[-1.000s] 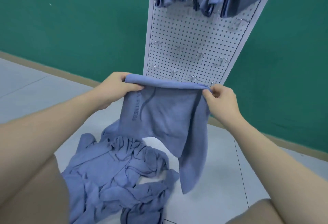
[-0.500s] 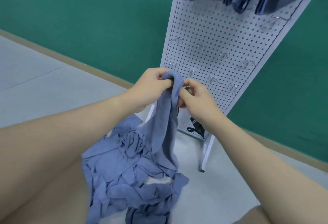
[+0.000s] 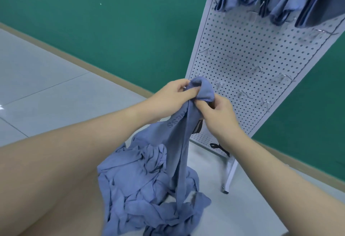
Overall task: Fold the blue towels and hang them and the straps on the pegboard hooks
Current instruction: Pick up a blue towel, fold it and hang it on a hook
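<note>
I see my left hand (image 3: 172,93) and right hand (image 3: 216,113) both pinching the bunched top fold of one blue towel (image 3: 182,142). It hangs before the pegboard (image 3: 248,52), above the towel pile (image 3: 141,183) on the floor (image 3: 46,78). Open floor lies left.

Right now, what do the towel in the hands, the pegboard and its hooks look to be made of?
Held towel: soft matte blue fabric, probably microfibre; it drapes limply, with tone-on-tone lettering.
Pegboard: rigid white perforated panel, likely painted sheet metal, though plastic is possible.
Hooks: thin bare wire, apparently steel, with bright glints.
</note>
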The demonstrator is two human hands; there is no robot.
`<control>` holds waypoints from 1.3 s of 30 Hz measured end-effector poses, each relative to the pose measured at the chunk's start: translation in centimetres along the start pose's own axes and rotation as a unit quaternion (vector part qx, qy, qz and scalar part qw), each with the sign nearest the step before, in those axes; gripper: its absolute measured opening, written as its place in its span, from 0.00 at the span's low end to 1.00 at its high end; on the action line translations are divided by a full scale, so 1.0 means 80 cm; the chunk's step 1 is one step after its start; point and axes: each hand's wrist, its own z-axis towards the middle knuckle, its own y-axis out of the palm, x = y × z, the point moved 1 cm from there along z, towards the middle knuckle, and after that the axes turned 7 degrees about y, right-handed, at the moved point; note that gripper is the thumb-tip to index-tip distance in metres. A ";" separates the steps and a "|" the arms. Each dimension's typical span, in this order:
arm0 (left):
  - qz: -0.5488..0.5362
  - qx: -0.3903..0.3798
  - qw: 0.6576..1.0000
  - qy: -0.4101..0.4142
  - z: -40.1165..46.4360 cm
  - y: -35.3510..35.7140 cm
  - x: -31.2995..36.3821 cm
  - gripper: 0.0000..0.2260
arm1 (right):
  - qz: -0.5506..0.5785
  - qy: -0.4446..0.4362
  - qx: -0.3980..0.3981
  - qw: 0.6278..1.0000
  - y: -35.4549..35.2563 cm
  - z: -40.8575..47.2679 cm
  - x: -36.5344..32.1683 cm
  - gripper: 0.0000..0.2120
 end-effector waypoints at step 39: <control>-0.115 -0.036 0.992 0.042 -0.015 0.034 0.028 0.11 | 0.018 0.013 0.012 1.000 -0.048 -0.030 -0.003 0.13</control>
